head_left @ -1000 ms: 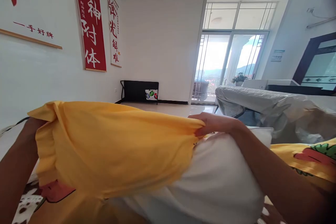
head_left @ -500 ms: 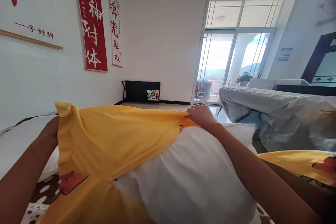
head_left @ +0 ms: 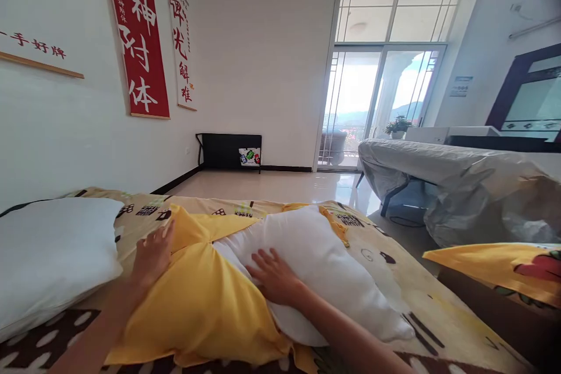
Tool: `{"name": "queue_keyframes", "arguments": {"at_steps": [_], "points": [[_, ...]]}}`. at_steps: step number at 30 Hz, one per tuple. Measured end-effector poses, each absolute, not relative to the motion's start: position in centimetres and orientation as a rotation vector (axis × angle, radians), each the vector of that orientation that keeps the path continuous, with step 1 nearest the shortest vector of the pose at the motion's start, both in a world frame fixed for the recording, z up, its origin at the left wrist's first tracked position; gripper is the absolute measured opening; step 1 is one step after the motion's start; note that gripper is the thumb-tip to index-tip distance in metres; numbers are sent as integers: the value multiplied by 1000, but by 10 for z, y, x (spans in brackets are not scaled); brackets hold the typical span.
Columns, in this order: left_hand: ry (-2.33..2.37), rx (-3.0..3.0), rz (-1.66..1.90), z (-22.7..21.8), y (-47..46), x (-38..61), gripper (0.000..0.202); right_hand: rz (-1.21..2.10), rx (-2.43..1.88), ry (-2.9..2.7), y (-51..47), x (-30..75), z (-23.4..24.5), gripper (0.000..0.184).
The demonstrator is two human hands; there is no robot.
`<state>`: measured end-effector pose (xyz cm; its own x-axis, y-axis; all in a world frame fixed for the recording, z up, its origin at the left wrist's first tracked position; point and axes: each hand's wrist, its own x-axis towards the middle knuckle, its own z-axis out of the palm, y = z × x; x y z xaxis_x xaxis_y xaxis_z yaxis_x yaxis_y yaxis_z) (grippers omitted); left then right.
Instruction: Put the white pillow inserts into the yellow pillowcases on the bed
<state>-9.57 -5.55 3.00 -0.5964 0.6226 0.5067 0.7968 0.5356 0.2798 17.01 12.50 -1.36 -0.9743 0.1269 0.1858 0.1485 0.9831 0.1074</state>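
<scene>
The white pillow (head_left: 322, 251) lies partly inside the yellow pillowcase (head_left: 197, 298), between the far edge of the patterned blanket (head_left: 421, 286) and its brown spotted near border. The right hand (head_left: 276, 279) presses on the pillow with fingers spread wide; the left hand (head_left: 151, 254) touches the pillowcase's far left corner, though whether it grips cloth I cannot tell.

Clearances around the white cushion (head_left: 350, 286): on its right, a strip of patterned blanket (head_left: 407, 254) offers passage up to yellow printed fabric (head_left: 477, 260); on its left, the yellow cover (head_left: 205, 304) and, farther out, a white pillow (head_left: 56, 251) obstruct.
</scene>
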Motion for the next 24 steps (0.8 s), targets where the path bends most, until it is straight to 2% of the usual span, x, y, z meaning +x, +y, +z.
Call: {"name": "queue_keyframes", "arguments": {"at_steps": [3,6,10,14,17,19,22,24], "points": [[-1953,-1792,-420,28,-38,-35,45,-170,-212,-2900,143,145,-31,40],[-1718,-2266,-316,19,-23,13,37,-158,-196,-2891,141,142,-17,38],[-1966,-2267,-405,0,-6,20,35,-51,-233,-2905,129,187,4,43],[-2066,-2211,-367,5,5,16,23,-103,-149,-3023,129,245,-14,68],[-2118,-2274,-235,21,11,40,25,-305,-314,-2948,133,250,-29,53],[-2184,-2317,-170,25,15,66,29,-356,-349,-2925,134,235,-20,44],[-2260,-2371,-142,23,24,103,24,-235,-335,-3017,134,196,24,32],[-2288,-2394,-193,25,31,121,20,-128,-321,-3040,134,168,59,36]]}}
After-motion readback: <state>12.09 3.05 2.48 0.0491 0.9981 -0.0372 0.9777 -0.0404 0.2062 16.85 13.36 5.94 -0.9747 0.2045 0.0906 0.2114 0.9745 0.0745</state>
